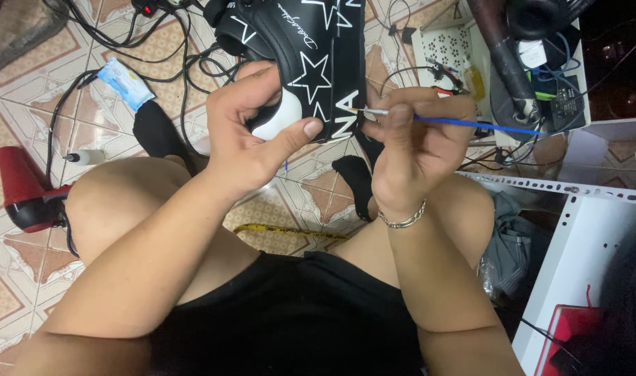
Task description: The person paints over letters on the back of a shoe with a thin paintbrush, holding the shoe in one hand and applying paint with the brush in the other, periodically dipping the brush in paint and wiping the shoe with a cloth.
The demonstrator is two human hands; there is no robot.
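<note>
- My left hand (pixel 252 143) is closed around the near end of a black shoe (pixel 300 49) with white stars and white letters; the thumb lies across its white tip and the other fingers go underneath, where I cannot see them.
- The shoe is held up in the air in front of my knees, above the tiled floor (pixel 32 104), with its far end pointing away from me.
- My right hand (pixel 412 150) is pinched shut on a thin brush with a blue handle (pixel 471 125). The fine tip of the brush meets the side of the shoe just beside the white letters.
- I judge the shoe light, and stiff enough to hold by one end without bending. Its surface looks smooth and a little shiny, so it may be slippery, and wet paint on it would smear easily.
- The best place to hold is, I think, where I hold now: the tip and the sole, away from the painted marks.
- The brush is very light and thin; holding it close to the metal part gives a steady tip.
- A red hair dryer (pixel 22 191) lies on the floor at my left, and black cables (pixel 171 49) run behind the shoe.
</note>
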